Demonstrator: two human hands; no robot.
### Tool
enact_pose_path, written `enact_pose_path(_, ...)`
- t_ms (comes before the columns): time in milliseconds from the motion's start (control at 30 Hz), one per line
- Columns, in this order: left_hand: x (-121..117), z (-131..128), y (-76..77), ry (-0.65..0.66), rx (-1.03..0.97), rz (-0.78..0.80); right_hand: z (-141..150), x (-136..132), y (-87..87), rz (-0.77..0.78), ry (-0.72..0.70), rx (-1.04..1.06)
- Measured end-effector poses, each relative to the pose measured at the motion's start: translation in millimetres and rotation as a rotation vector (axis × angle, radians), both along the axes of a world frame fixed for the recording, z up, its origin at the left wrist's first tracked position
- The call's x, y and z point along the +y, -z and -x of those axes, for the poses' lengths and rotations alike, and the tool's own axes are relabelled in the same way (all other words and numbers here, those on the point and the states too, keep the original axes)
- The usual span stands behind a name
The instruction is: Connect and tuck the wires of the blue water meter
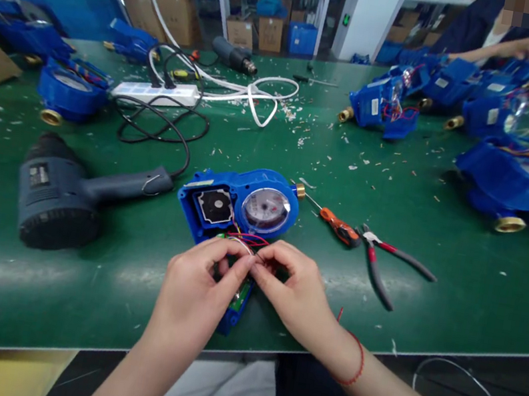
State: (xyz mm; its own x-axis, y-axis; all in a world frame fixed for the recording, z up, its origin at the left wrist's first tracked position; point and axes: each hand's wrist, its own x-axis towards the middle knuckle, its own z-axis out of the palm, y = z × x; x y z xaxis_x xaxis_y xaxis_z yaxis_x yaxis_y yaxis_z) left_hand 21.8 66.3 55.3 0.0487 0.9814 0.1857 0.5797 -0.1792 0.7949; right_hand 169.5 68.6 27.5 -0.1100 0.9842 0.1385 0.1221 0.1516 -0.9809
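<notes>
An open blue water meter (pixel 237 207) lies on the green bench near the front edge, its round dial up and a black square module beside the dial. Thin red and white wires (pixel 248 241) come out of its near side. My left hand (pixel 198 288) and my right hand (pixel 292 290) meet just in front of the meter, fingertips pinched together on those wires. A small green circuit board (pixel 240 297) shows under my left fingers. A red string is tied round my right wrist.
A grey heat gun (pixel 62 191) lies to the left, its cord running to a white power strip (pixel 157 93). An orange screwdriver (pixel 335 225) and red-handled pliers (pixel 386 259) lie to the right. More blue meters (pixel 516 179) crowd the far right, where another person's arm (pixel 502 52) works.
</notes>
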Motion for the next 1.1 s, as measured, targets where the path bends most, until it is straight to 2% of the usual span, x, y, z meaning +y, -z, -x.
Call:
enact_pose_path(167, 2.7, 5.2, 1.3, -0.015, -0.130, 0.176, -2.5, 1.9, 5.9, 0.018, 0.066, -0.017)
enact_pose_path(233, 3.5, 6.8, 1.6, -0.015, -0.160, 0.200, -1.7, 0.6, 5.8, 0.009, 0.091, -0.010)
enact_pose_path(533, 4.5, 10.7, -0.5, 0.085, -0.266, 0.212, 9.9, -4.2, 2.8, -0.074, 0.042, -0.083)
enact_pose_path(733, 2.7, 8.4, -0.2, 0.036, -0.232, 0.135, 11.9, -6.3, 3.6, -0.093, 0.041, -0.156)
enact_pose_path(1100, 4.3, 7.6, 4.7, 0.096, -0.304, 0.177, 8.7, -2.2, 0.4, 0.012, -0.037, 0.067)
